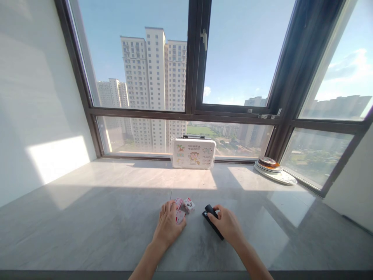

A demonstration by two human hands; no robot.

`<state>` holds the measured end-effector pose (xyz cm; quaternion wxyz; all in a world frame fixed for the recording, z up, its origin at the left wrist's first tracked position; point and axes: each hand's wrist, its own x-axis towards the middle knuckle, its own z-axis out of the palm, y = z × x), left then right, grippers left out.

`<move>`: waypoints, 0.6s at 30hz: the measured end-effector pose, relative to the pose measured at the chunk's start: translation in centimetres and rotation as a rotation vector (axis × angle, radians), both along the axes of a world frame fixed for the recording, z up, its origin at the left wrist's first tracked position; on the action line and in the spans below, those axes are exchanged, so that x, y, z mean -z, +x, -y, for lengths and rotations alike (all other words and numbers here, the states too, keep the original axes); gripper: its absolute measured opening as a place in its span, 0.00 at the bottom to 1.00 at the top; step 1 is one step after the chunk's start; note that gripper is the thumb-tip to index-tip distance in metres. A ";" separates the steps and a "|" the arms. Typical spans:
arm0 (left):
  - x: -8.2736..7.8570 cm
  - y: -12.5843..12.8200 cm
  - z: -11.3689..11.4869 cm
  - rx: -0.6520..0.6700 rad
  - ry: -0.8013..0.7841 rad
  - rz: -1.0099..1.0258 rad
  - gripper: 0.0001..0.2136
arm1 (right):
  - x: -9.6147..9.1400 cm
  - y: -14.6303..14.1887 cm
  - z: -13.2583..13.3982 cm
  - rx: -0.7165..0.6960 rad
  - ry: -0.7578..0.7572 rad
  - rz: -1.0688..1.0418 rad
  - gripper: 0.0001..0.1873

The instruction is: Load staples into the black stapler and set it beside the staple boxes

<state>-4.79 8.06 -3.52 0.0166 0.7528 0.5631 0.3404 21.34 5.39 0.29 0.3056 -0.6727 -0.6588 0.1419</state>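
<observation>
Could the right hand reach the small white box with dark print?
Probably yes: bare countertop separates the small white box from the black stapler, and nothing covers it. But the right hand holds the stapler, so would likely have to let go first.

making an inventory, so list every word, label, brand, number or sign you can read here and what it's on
"TRAVEL": right side of the white case by the window, slightly blurred.
Two lines of Chinese characters, top of the same case: too blurred to quote.
Print on the pink-and-white boxes at the left hand and the small white box: too small to read.
Black stapler: no readable text.
</observation>
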 end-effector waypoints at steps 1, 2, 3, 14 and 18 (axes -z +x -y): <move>0.2 0.9 0.3 -0.021 0.017 0.009 0.20 | 0.1 0.0 -0.3 0.016 0.007 -0.018 0.15; 0.4 1.7 0.6 -0.040 0.027 0.017 0.22 | 0.1 0.0 -0.6 0.023 0.010 -0.036 0.15; 0.6 2.5 1.0 -0.061 0.029 0.024 0.24 | 0.1 0.0 -0.8 0.025 0.011 -0.052 0.15; 0.5 8.3 4.8 -0.250 0.088 -0.021 0.28 | 0.8 -0.1 -1.9 -0.076 -0.081 -0.289 0.18; 0.6 8.8 2.9 -0.216 0.118 -0.046 0.23 | 1.1 -0.5 -1.4 -0.178 -0.227 -0.471 0.25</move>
